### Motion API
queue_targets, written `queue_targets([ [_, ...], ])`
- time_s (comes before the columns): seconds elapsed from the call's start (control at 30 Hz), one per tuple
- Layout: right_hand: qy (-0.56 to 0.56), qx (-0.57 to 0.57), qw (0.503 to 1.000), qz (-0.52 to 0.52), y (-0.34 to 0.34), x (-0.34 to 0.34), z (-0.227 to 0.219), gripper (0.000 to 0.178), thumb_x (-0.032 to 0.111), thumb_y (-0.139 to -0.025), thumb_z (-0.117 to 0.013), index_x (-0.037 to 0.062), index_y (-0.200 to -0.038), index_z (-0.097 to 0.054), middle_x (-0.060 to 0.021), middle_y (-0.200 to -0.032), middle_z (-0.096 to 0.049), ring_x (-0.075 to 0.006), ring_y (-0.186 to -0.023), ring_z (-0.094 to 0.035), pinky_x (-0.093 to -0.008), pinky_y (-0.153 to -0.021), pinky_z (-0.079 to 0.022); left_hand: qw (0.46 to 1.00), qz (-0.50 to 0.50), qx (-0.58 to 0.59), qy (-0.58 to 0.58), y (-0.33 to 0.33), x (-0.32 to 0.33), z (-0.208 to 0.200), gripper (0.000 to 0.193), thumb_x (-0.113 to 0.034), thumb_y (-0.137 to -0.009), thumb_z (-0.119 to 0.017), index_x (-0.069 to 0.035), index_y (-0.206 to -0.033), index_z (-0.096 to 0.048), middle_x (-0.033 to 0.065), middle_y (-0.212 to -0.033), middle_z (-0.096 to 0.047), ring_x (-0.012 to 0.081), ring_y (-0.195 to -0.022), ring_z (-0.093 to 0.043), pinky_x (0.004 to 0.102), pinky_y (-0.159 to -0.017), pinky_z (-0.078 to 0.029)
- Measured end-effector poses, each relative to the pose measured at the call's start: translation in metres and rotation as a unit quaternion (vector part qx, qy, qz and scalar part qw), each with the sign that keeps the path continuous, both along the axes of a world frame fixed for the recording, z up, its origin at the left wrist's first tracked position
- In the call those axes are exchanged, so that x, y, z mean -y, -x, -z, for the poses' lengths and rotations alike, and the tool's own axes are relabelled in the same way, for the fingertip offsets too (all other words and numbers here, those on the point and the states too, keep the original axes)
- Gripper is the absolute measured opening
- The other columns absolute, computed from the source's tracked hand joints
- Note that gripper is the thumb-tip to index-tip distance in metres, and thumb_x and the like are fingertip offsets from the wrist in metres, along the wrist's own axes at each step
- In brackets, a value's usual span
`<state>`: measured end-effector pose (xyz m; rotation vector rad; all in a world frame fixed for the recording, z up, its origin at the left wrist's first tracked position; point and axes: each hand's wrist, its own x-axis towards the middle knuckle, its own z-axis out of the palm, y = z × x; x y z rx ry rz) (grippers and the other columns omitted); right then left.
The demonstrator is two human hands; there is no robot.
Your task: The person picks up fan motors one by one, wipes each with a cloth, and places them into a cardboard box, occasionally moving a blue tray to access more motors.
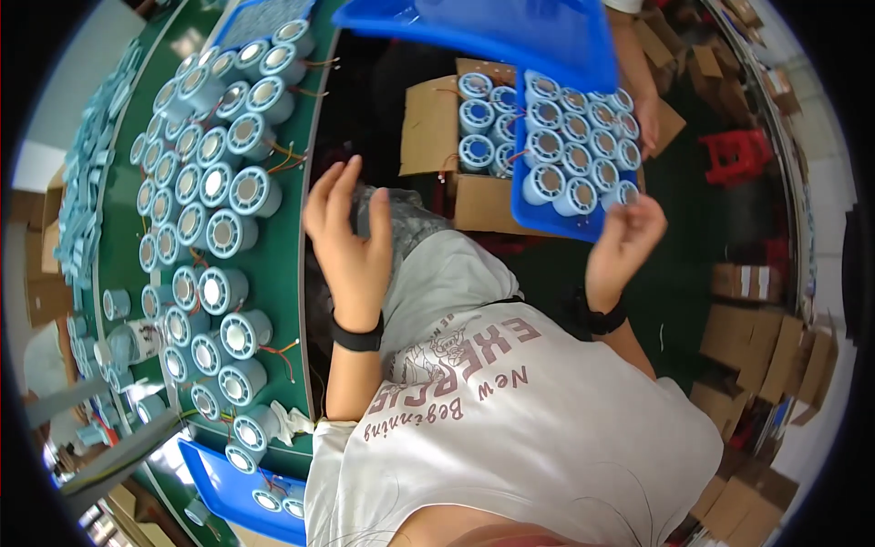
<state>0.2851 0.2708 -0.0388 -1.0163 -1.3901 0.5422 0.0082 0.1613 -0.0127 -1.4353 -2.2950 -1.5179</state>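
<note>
Table (pixel 287 228), left fingers (pixel 339 187) spread, right fingers (pixel 642 211) at cylinder (pixel 622 192)

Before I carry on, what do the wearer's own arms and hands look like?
The left hand and right hand are ungloved, with a black band around each wrist. The forearms are bare below white short sleeves.

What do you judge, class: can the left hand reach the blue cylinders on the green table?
Probably yes: the open left hand is near the green table, nothing visible blocking the nearest cylinders.
</note>
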Motion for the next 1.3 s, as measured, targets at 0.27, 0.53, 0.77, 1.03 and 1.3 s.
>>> queue_targets([
  [0.27,0.242,-0.091,0.913,0.316,-0.089,0.005,0.060,0.046,0.016,-0.092,-0.066,0.0031,-0.130,-0.042,-0.0126,-0.135,-0.035,-0.0241,-0.121,-0.041,-0.0381,-0.096,-0.045,0.772,0.252,0.581,0.059,-0.047,-0.074,0.062,0.065,-0.019,-0.095,-0.068,0.005,-0.147,-0.038,0.0193,-0.139,-0.053,0.0235,-0.122,-0.055,0.0339,-0.103,-0.044],
  [0.53,0.447,-0.387,0.805,-0.041,-0.081,0.001,0.073,0.052,0.022,-0.094,-0.063,0.0046,-0.137,-0.040,-0.0140,-0.130,-0.050,-0.0293,-0.118,-0.052,-0.0454,-0.098,-0.049,0.748,0.393,0.515,0.144,-0.100,-0.092,0.081,0.067,-0.017,-0.095,-0.067,0.008,-0.148,-0.035,0.0185,-0.137,-0.055,0.0229,-0.124,-0.056,0.0328,-0.102,-0.045],
  [0.77,0.372,-0.344,0.862,-0.023,-0.073,-0.005,0.070,0.042,0.026,-0.101,-0.053,0.0042,-0.136,-0.043,-0.0151,-0.131,-0.054,-0.0332,-0.120,-0.057,-0.0499,-0.098,-0.052,0.721,0.402,0.531,0.191,-0.100,-0.086,0.082,0.061,-0.011,-0.096,-0.064,0.005,-0.149,-0.038,0.0131,-0.133,-0.059,0.0177,-0.118,-0.058,0.0289,-0.101,-0.046],
  [1.03,0.364,-0.364,0.857,-0.026,-0.067,-0.008,0.062,0.054,0.048,-0.105,-0.040,0.0008,-0.131,-0.046,-0.0138,-0.121,-0.059,-0.0291,-0.110,-0.062,-0.0422,-0.090,-0.055,0.681,0.441,0.572,0.124,-0.107,-0.083,0.094,0.055,-0.008,-0.096,-0.061,0.005,-0.146,-0.043,0.0117,-0.131,-0.061,0.0155,-0.113,-0.061,0.0275,-0.098,-0.047],
  [1.3,0.473,-0.067,0.826,-0.300,-0.010,0.039,0.047,0.043,0.040,-0.108,-0.038,0.0009,-0.115,-0.053,-0.0096,-0.086,-0.063,-0.0217,-0.077,-0.066,-0.0318,-0.072,-0.053,0.624,0.470,0.602,0.165,-0.095,-0.081,0.095,0.045,-0.013,-0.100,-0.056,0.003,-0.142,-0.048,0.0067,-0.118,-0.066,0.0122,-0.103,-0.062,0.0253,-0.089,-0.049],
])
